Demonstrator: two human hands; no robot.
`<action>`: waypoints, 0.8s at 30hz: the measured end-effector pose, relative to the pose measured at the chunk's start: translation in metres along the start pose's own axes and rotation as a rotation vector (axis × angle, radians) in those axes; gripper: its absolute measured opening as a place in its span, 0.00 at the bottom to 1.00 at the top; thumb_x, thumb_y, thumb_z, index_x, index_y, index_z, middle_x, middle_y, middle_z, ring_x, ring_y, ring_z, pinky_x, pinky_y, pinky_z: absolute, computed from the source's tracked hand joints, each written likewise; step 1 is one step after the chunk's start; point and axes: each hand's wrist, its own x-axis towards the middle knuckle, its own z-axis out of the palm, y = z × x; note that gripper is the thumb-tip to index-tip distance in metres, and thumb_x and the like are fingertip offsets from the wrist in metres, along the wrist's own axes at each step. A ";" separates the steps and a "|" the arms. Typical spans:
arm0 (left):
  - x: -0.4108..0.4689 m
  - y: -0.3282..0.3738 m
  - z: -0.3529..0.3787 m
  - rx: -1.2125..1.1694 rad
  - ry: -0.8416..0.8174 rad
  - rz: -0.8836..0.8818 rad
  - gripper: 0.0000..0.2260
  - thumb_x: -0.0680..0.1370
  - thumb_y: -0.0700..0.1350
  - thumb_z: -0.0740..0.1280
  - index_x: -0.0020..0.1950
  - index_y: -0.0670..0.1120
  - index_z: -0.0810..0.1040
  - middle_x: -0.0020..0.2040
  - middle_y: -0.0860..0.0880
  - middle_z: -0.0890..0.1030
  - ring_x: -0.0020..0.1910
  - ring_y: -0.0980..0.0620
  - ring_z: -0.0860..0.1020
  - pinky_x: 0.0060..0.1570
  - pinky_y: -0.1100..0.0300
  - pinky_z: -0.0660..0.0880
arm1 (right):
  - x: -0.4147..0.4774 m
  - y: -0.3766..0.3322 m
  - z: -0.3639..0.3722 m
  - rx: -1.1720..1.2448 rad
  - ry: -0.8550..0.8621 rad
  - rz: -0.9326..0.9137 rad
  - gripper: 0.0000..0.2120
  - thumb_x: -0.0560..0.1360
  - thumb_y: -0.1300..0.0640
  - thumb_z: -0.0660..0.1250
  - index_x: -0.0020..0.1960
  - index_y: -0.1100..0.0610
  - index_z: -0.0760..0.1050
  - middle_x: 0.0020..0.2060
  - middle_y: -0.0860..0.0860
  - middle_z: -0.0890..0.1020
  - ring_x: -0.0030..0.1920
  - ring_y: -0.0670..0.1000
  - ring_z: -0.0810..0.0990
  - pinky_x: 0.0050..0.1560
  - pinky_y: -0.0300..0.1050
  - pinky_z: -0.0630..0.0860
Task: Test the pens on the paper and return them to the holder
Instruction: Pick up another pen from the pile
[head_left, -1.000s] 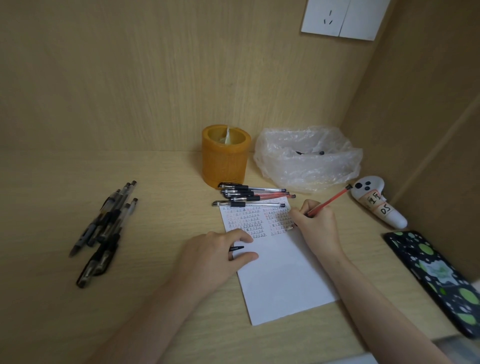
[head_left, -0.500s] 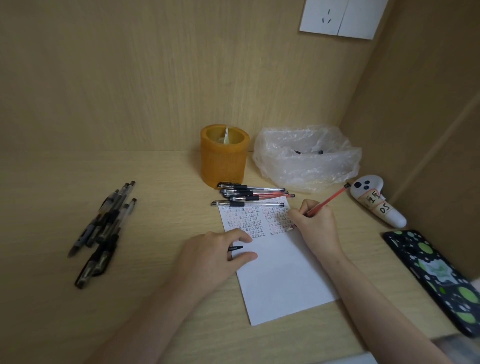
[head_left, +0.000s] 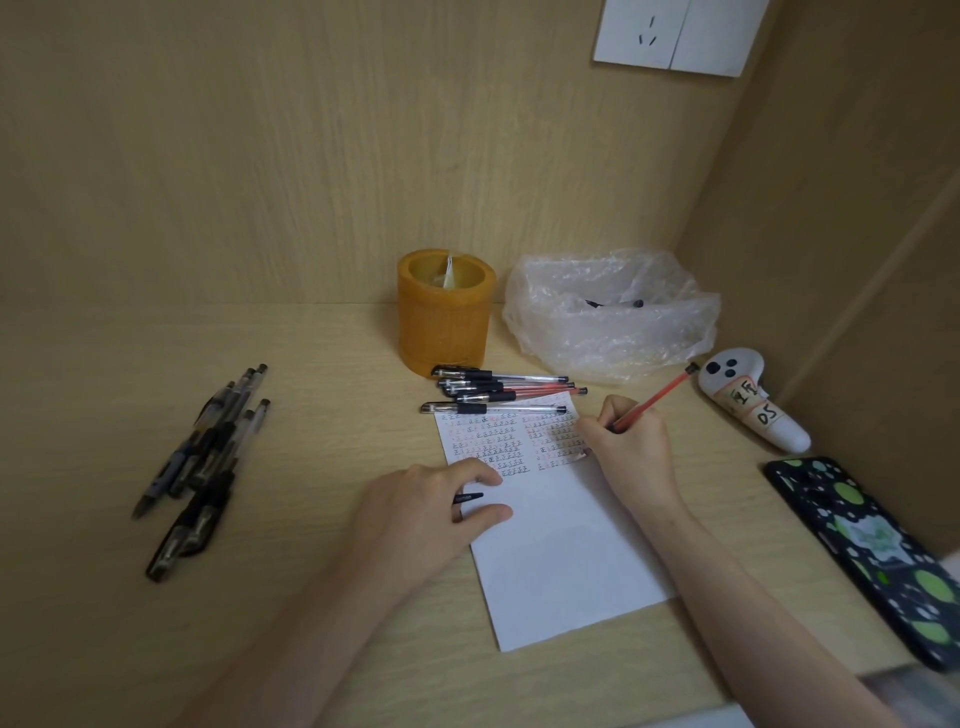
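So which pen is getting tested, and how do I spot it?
Find the white paper on the desk. At its top right corner the right hand grips one pen, slanting up toward the white controller. Its barrel is all red, and it is the only pen held; the other pens lie flat.

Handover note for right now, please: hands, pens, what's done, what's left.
Right hand grips the red pen, tip down on the paper, among its marks.
Left hand rests on the paper's left edge, pinching a black cap.
Pen row lies at the paper's top edge; pen pile lies far left; no pens stand in the holder.
Done: paper's top filled with marks. Left: cap the red pen, test any untested pens, fill the holder.
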 end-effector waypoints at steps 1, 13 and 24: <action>0.000 0.000 0.000 -0.001 0.001 0.001 0.16 0.71 0.66 0.63 0.55 0.62 0.75 0.30 0.59 0.73 0.32 0.61 0.74 0.33 0.69 0.68 | 0.000 0.000 0.000 -0.001 0.003 0.000 0.15 0.67 0.71 0.65 0.27 0.62 0.64 0.24 0.54 0.64 0.24 0.45 0.61 0.25 0.34 0.57; -0.001 0.002 -0.002 -0.024 0.010 -0.007 0.16 0.71 0.65 0.63 0.55 0.62 0.75 0.29 0.56 0.74 0.32 0.60 0.75 0.32 0.69 0.68 | 0.007 0.001 -0.003 0.229 0.050 0.133 0.20 0.70 0.70 0.65 0.25 0.56 0.63 0.19 0.48 0.65 0.22 0.45 0.60 0.25 0.38 0.59; 0.004 0.007 -0.003 -0.474 0.064 0.007 0.22 0.80 0.41 0.57 0.66 0.63 0.56 0.46 0.55 0.76 0.47 0.59 0.76 0.52 0.64 0.71 | 0.006 -0.016 -0.006 0.907 -0.378 0.320 0.16 0.76 0.53 0.59 0.41 0.62 0.79 0.26 0.53 0.75 0.26 0.47 0.72 0.23 0.34 0.67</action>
